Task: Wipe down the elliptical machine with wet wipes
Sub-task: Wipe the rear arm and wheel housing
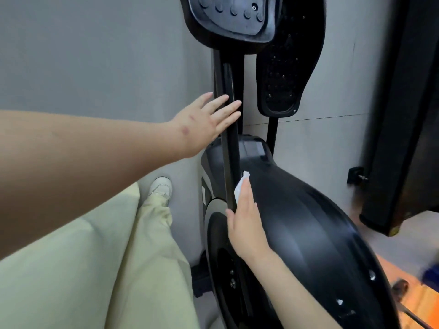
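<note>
the right hand, fingers straight and pressed together, presses a white wipe flat on the near left edge of the black housing. the left hand, fingers spread, rests on the bar farther off.

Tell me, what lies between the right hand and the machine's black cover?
A white wet wipe: the right hand presses it flat against the black cover. The head view shows it.
</note>
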